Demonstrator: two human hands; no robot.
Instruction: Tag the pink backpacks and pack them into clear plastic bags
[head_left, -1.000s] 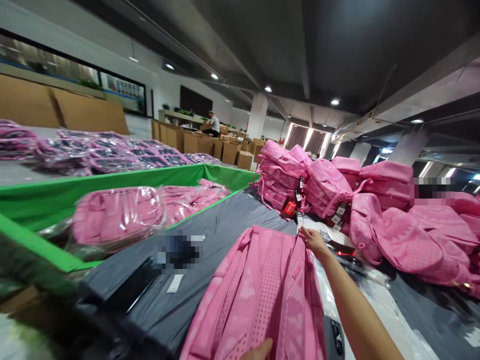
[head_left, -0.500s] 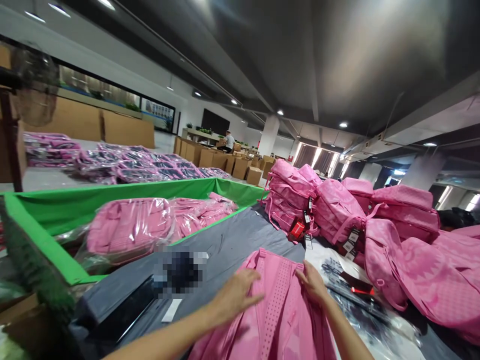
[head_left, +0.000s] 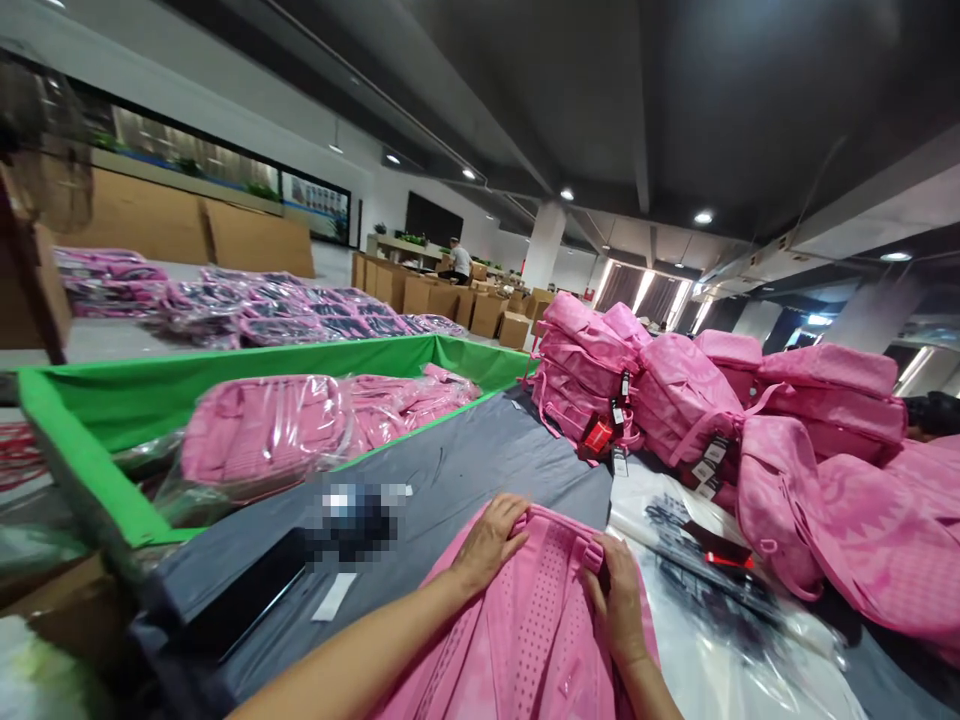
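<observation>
A pink backpack (head_left: 540, 620) lies on the grey-covered table in front of me, its perforated back panel and shoulder straps facing up. My left hand (head_left: 487, 545) is closed over its top left edge, fingers curled at the rim. On the opposite side my right hand (head_left: 619, 600) grips the top right corner by a strap end, thumb on the panel side. The backpack's lower part runs out of view at the bottom. Just right of it lie clear plastic bags (head_left: 697, 560) with dark print, and a dark tag with a red edge (head_left: 720, 550) rests on them.
Pink backpacks (head_left: 675, 400) with hanging tags are piled at the right. Left of the table, a green-lined bin (head_left: 97, 480) holds plastic-wrapped pink backpacks (head_left: 262, 430). A dark flat device (head_left: 247, 595) and white strip (head_left: 334, 597) lie on the table. Cartons (head_left: 427, 297) and a seated person are farther back.
My left hand has moved from hovering with spread fingers to closing on the backpack's top left edge. My right hand has shifted slightly lower on the right corner. The view has tilted a little.
</observation>
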